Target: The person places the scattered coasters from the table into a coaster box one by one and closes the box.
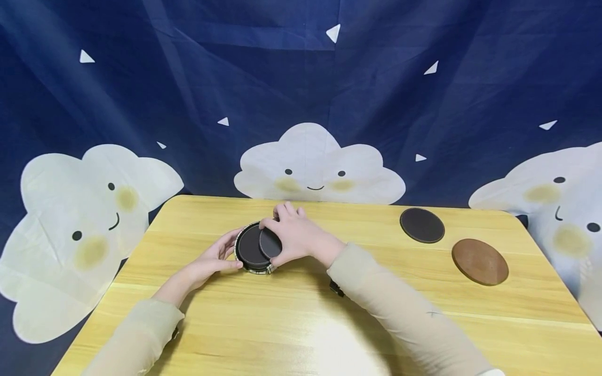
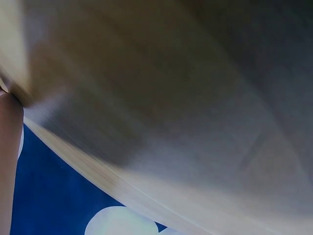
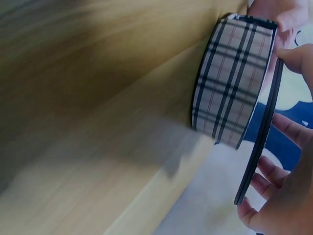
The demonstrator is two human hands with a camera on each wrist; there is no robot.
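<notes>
A round coaster holder (image 3: 232,81) with a plaid outer wall stands on the table, left of the middle in the head view. My left hand (image 1: 211,263) grips its left side, thumb at the front and fingers round the back. Inside the holder lies a dark round coaster (image 1: 249,246). With thumb and fingertips spread along its edge, my right hand (image 1: 297,236) holds another dark coaster (image 3: 261,137), tilted over the holder's right part. The right wrist view shows this coaster edge-on beside the holder's opening. The left wrist view mostly shows blurred tabletop.
On the right of the wooden table (image 1: 263,324) lie a black coaster (image 1: 422,225) and, nearer to me, a brown coaster (image 1: 481,262). Behind the table's far edge hangs a dark blue cloth (image 1: 282,78) with smiling clouds.
</notes>
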